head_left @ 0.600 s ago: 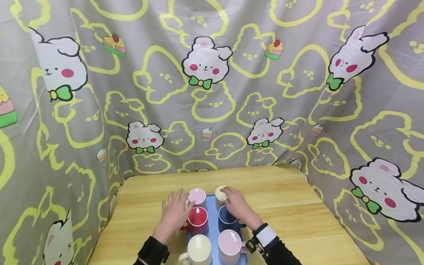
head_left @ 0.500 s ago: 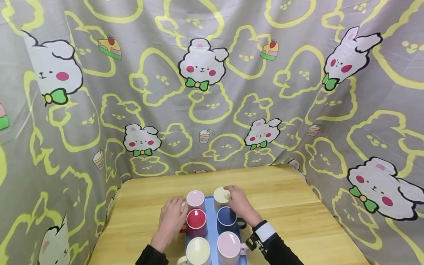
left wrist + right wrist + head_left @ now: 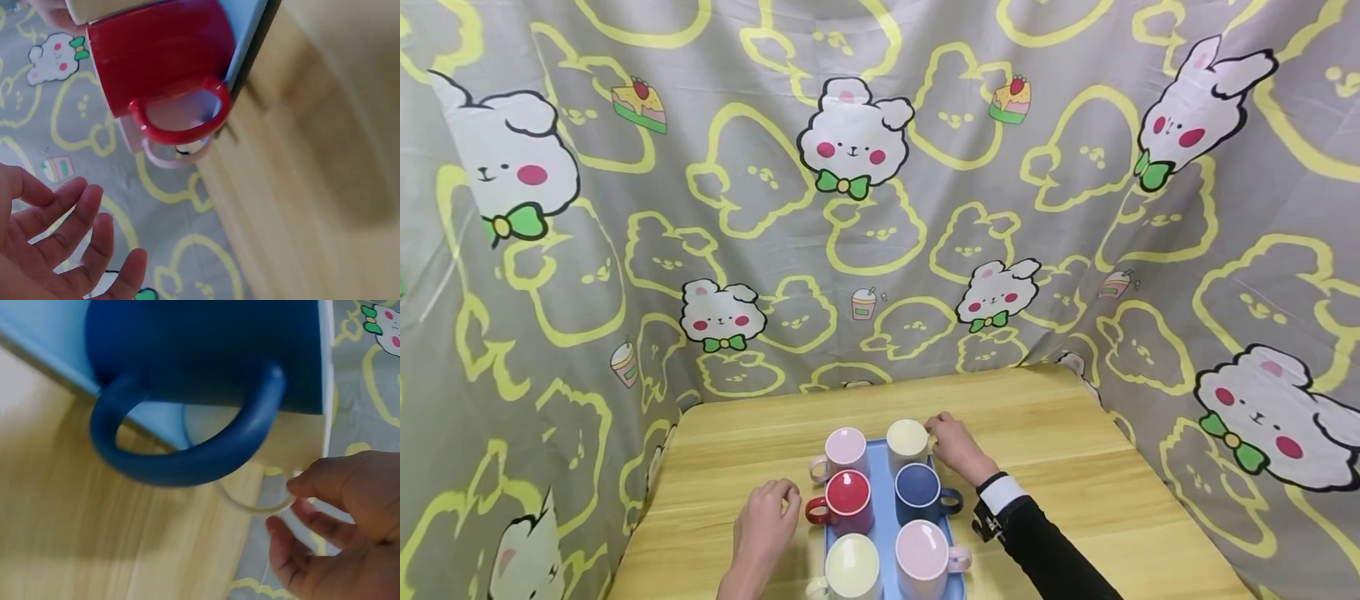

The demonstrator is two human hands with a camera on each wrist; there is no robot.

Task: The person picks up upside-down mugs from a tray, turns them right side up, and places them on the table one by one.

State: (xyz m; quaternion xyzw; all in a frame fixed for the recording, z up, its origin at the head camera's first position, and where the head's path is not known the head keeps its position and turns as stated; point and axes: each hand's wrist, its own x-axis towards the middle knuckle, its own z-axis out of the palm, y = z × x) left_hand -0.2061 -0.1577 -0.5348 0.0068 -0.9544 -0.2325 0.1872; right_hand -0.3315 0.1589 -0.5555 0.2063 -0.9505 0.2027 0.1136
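Several mugs stand in two rows on a blue tray (image 3: pixel 883 500). In the head view the left row has a far pink mug (image 3: pixel 846 450), a red mug (image 3: pixel 850 507) and a near cream mug (image 3: pixel 853 571). The right row has a far cream mug (image 3: pixel 907 440), a dark blue mug (image 3: pixel 917 492) and a near pink mug (image 3: pixel 922 560). My right hand (image 3: pixel 957 447) pinches the far cream mug's handle (image 3: pixel 250 507) between thumb and fingers. Apart from the mugs, left of the red mug's handle (image 3: pixel 181 134), my left hand (image 3: pixel 765 518) holds nothing, its fingers loosely bent.
The tray lies on a light wooden table (image 3: pixel 1022 433). A grey patterned curtain (image 3: pixel 865 250) hangs behind the table and along both sides. Handles of the left row point left, and the visible handles of the right row point right.
My left hand has come away from the left-row mugs, back and to the left. My right hand has moved from the far cream mug's rim to its handle on the right.
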